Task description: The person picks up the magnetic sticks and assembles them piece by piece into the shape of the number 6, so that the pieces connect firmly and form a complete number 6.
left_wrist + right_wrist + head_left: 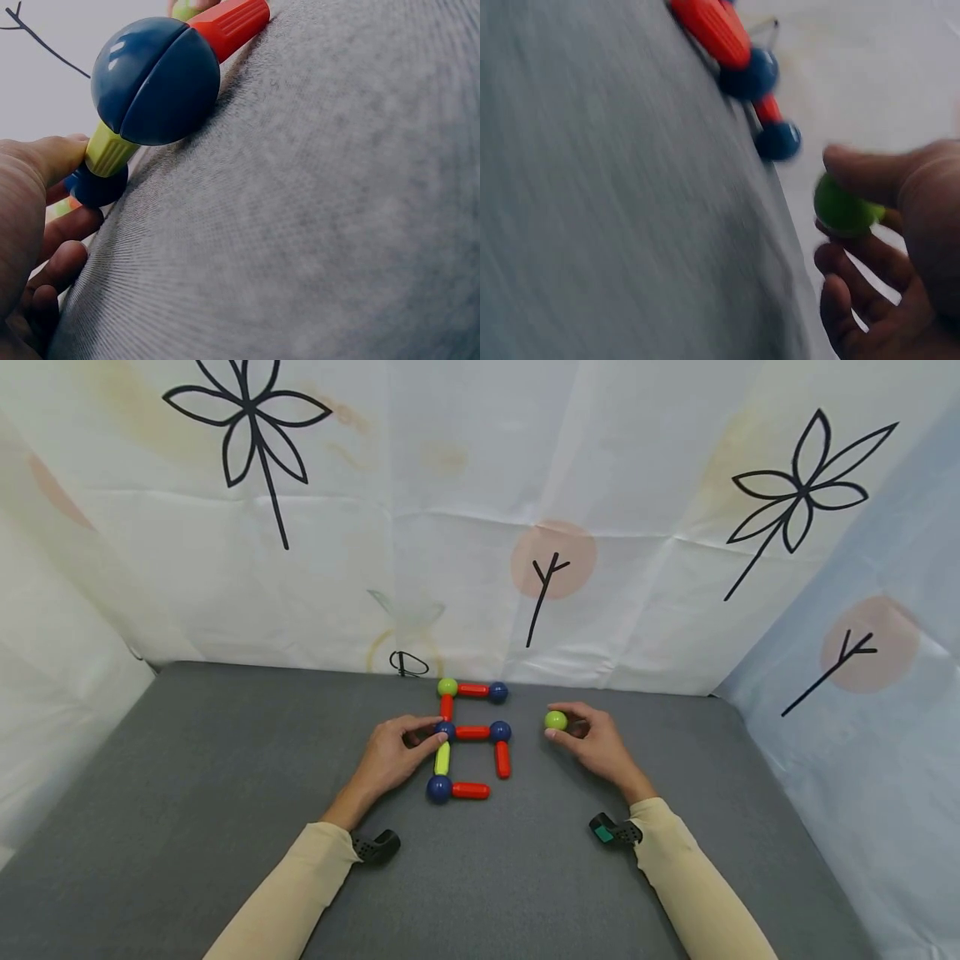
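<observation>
On the dark grey table lies a flat figure of balls and magnetic-looking rods. My left hand [392,758] pinches the middle-left blue ball [447,732], its thumb by the yellow-green rod [442,760]. That rod leads down to a bigger-looking blue ball [156,81] with a red rod [471,791] pointing right. A middle red rod [472,732] joins a second blue ball [500,731], from which another red rod [502,762] extends toward me. Right of the figure, apart from it, my right hand [600,747] holds a green ball [556,720] between thumb and fingers.
At the figure's far end, a green ball [447,687] and red rod [473,690] lead to a blue ball [498,692], near the table's [247,760] back edge. White printed cloth [465,468] stands behind and at the sides. Both wrists wear dark bands.
</observation>
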The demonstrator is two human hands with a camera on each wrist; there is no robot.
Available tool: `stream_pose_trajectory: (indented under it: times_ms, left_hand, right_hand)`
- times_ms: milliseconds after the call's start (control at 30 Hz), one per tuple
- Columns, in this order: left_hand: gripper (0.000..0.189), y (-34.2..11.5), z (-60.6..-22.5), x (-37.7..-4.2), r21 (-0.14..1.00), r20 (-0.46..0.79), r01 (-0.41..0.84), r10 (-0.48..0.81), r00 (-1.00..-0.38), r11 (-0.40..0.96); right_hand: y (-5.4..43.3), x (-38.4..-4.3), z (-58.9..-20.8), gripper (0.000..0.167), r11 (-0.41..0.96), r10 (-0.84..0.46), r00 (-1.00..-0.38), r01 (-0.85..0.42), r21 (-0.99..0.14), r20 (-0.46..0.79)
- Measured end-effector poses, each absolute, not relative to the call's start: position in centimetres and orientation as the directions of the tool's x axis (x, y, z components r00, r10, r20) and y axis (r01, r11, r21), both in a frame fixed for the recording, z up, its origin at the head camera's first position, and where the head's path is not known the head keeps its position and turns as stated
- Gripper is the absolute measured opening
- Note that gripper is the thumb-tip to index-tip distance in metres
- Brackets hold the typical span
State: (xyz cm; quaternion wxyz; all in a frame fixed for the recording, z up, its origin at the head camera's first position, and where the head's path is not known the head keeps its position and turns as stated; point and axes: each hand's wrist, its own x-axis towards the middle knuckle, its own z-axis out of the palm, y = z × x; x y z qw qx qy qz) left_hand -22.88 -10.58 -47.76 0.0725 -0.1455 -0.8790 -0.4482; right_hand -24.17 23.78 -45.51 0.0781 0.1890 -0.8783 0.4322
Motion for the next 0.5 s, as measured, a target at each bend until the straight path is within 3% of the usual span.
stream_pose_trajectory:
  times_ms: [267,500]
  left_hand:
    - [0.033,-10.6,-47.8,-22.9,0.774,0.252,0.311,0.183,-0.950,0.552]
    - [0.034,-10.6,-47.8,-22.9,0.771,0.261,0.321,0.186,-0.947,0.550]
  right_hand:
    - [19.8,-21.5,-43.5,0.038,0.440,-0.444,-0.871,-0.415,-0.797,0.209]
    - [18.9,-19.7,-42.5,0.035,0.371,-0.539,-0.816,-0.452,-0.811,0.209]
